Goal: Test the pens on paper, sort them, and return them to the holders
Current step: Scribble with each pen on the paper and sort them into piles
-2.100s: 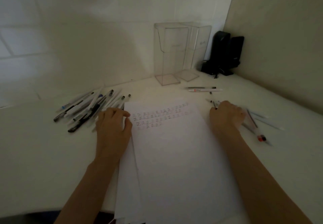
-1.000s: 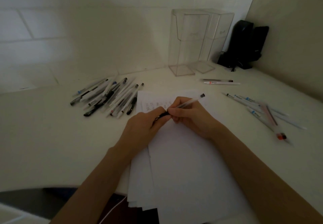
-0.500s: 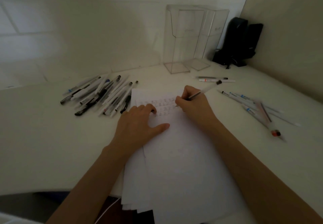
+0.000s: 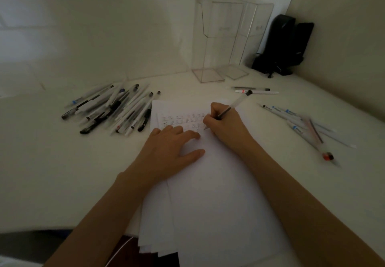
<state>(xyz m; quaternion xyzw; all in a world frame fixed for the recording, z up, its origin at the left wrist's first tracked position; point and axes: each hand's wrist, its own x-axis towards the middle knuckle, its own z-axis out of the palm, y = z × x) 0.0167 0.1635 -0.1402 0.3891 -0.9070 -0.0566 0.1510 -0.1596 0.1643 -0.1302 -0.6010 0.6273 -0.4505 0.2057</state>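
Note:
My right hand (image 4: 224,124) grips a clear-barrelled pen (image 4: 237,103) with its tip on the white paper (image 4: 218,193), beside rows of small test marks (image 4: 181,120). My left hand (image 4: 170,150) lies flat on the paper with fingers spread, holding nothing. A heap of several pens (image 4: 112,108) lies left of the paper. Another group of pens (image 4: 300,123) lies to the right, one with a red end (image 4: 328,156). Two pens (image 4: 256,90) rest in front of two clear holders (image 4: 220,37) at the back.
A black device (image 4: 285,45) with a cable stands in the back right corner against the wall. The paper stack overhangs the desk's near edge (image 4: 62,227). White walls close the desk at the back and right.
My left hand let go of the pen it was taking from the left heap and now presses the paper. My right hand took that pen and brought its tip down onto the marks.

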